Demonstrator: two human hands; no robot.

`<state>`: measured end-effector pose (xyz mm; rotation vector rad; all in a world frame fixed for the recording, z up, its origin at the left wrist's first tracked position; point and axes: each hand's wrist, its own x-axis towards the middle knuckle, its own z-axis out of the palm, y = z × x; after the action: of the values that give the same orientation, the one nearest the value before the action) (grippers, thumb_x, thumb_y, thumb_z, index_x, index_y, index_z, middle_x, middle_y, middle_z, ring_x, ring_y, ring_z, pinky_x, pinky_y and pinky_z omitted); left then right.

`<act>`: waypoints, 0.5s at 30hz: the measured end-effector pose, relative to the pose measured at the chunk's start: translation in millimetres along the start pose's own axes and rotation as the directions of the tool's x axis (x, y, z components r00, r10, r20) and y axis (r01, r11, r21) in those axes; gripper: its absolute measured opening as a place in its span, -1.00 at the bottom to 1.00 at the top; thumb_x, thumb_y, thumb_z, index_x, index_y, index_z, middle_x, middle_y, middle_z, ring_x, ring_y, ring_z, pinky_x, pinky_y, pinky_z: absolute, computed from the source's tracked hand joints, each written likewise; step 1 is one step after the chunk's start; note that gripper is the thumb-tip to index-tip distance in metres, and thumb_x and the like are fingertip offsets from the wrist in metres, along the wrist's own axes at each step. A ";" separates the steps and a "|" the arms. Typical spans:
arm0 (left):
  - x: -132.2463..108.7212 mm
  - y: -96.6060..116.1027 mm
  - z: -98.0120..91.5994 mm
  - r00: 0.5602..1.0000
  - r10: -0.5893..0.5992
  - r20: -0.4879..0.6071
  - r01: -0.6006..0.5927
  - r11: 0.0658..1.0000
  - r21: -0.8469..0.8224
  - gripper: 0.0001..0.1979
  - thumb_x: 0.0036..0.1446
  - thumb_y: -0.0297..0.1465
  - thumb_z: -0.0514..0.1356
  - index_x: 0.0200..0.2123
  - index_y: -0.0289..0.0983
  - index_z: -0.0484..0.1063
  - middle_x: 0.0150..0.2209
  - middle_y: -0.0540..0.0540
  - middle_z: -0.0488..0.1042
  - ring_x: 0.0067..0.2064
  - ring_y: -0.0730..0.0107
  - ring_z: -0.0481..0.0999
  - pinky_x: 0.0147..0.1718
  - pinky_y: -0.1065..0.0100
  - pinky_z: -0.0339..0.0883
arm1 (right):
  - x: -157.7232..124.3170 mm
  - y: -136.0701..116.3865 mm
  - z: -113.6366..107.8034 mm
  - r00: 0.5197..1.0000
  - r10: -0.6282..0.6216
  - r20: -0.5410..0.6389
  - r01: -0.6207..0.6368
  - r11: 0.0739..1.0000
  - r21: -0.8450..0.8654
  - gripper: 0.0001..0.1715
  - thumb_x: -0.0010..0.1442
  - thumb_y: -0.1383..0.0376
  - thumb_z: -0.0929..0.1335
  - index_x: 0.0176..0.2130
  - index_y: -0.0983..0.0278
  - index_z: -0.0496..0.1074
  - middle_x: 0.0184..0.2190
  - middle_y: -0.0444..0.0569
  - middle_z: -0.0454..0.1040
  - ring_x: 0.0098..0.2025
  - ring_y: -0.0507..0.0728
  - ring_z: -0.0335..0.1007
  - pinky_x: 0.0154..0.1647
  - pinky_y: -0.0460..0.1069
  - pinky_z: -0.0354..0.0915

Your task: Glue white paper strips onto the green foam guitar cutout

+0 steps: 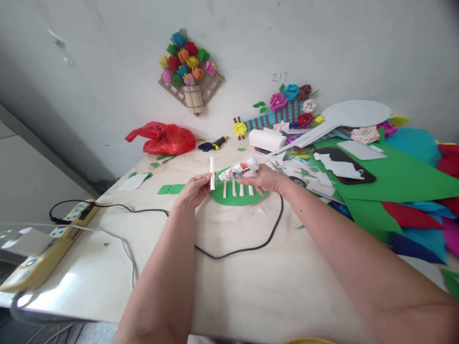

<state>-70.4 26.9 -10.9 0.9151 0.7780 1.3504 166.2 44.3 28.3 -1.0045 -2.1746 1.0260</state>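
Between the fingers of my left hand (195, 191) stands a white paper strip (212, 172), held upright. My right hand (268, 179) grips a white hot glue gun (239, 169), its nozzle pointing left, close to the strip. Whether nozzle and strip touch, I cannot tell. Below both hands lies a green paper oval (238, 198) with several white strips (241, 188) set side by side across it. The glue gun and my right hand cover part of the oval. A black cord (251, 249) loops over the table from near my right hand.
A yellow power strip (51, 248) sits at the left edge. Behind are a red plastic bag (164, 138) and scissors (212, 144). Paper scraps, a phone (344, 165) and coloured sheets (398, 171) pile up at right. A long white paper cutout (355, 113) leans over them.
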 end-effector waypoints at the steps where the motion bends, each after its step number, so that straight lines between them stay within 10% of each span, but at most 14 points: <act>1: -0.1 0.1 0.2 1.000 -0.001 -0.001 0.001 1.000 0.005 -0.88 -0.15 -0.53 0.27 -0.44 -0.44 0.52 -0.53 -0.11 0.48 -0.51 0.51 0.42 -0.50 0.51 0.30 | -0.3 0.3 -0.8 1.000 0.003 -0.018 -0.003 1.000 -0.002 -0.51 -0.05 -0.06 0.35 -0.53 0.34 0.38 -0.83 -0.21 0.19 -0.77 -0.02 0.13 -0.69 -0.10 0.12; 15: -3.8 19.5 9.7 0.964 0.079 -0.254 0.010 0.944 0.330 -0.85 -0.31 -0.49 0.35 -0.56 -0.43 0.50 -0.66 -0.05 0.40 -0.60 0.55 0.34 -0.55 0.49 0.26 | 7.3 19.6 -0.1 0.939 0.073 -0.337 0.053 0.935 0.350 -0.49 -0.08 -0.11 0.35 -0.55 0.28 0.26 -0.70 -0.19 0.24 -0.76 -0.03 0.14 -0.73 -0.09 0.09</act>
<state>-71.0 22.1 10.6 1.0221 1.2267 1.4159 169.8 58.6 13.6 -0.9414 -1.6291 1.1038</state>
